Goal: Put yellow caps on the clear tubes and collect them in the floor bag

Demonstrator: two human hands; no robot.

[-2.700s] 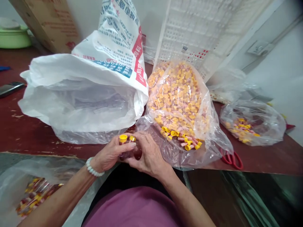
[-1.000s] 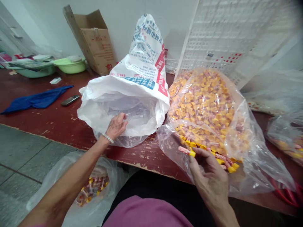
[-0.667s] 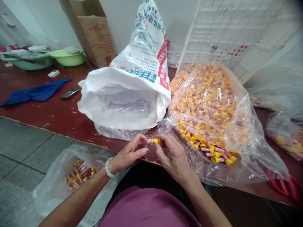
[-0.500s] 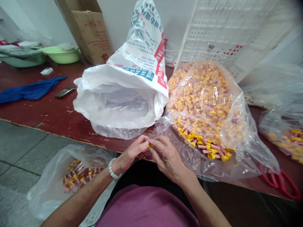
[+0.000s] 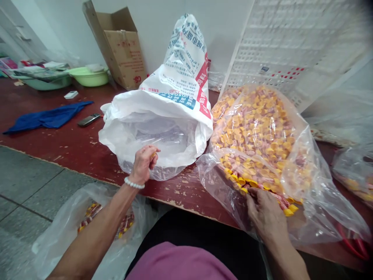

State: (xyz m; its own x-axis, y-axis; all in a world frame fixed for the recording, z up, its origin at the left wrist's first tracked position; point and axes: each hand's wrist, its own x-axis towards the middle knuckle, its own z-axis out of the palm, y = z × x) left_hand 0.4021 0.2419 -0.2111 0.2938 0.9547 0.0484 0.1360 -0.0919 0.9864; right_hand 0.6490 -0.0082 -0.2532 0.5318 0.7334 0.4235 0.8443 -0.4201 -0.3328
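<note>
- We see a red counter (image 5: 177, 188), its paint chipped along the near edge; two bags lie side by side on it, with our hands at their mouths.
- We have a big clear bag (image 5: 326, 208) on the right, packed with yellow-ended sticks (image 5: 256, 130), some spilling loose at its mouth; judging by that heap, most of the work is left.
- We have a white printed sack (image 5: 177, 83) to its left, mouth towards us; clear plastic pieces (image 5: 167, 136) lie inside, their shape too blurred to be sure of.
- We have a floor bag (image 5: 55, 237) below the counter; the red-and-yellow bundles (image 5: 126, 225) in it look like finished pieces, so we judge a share done, though our forearm hides some.
- Our hands are well apart; the right hand (image 5: 265, 212) reaches into the clear bag's mouth, fingers curled at the loose sticks; we cannot tell whether it has gripped one.
- Our left hand (image 5: 145, 161), a bead bracelet (image 5: 134, 183) at its wrist, is curled up at the sack's mouth.
- A small yellow bit (image 5: 153, 155) shows between its fingers; we take it as held.
</note>
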